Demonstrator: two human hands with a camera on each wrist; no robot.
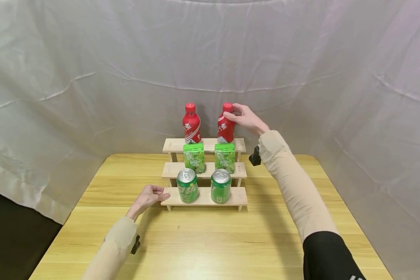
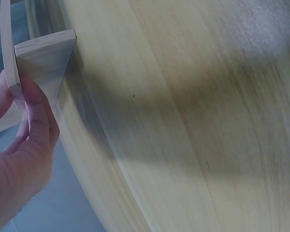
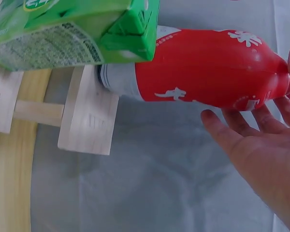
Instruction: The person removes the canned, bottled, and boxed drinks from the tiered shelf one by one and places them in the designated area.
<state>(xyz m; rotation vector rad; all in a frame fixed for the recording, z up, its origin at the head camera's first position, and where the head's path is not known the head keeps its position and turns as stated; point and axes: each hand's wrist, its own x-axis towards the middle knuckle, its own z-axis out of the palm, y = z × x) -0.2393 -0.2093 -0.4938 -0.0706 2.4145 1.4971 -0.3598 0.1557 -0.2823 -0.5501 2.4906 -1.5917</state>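
My left hand (image 1: 149,199) pinches the left end of the lowest board of a three-step wooden rack (image 1: 203,200). In the left wrist view, the thumb and fingers (image 2: 37,113) lie on either face of that board. Up at the top step, my right hand (image 1: 246,118) holds a red bottle (image 1: 226,128) around its neck, just below the cap. The bottle's base meets the top board in the right wrist view. To its left a second red bottle (image 1: 192,128) stands on the same board.
Two green drink cartons (image 1: 194,157) stand on the middle step. On the lowest step are a green can (image 1: 188,190) and another green can (image 1: 221,190). The rack rests on a wooden table (image 1: 203,241), with a grey cloth (image 1: 182,58) hanging behind.
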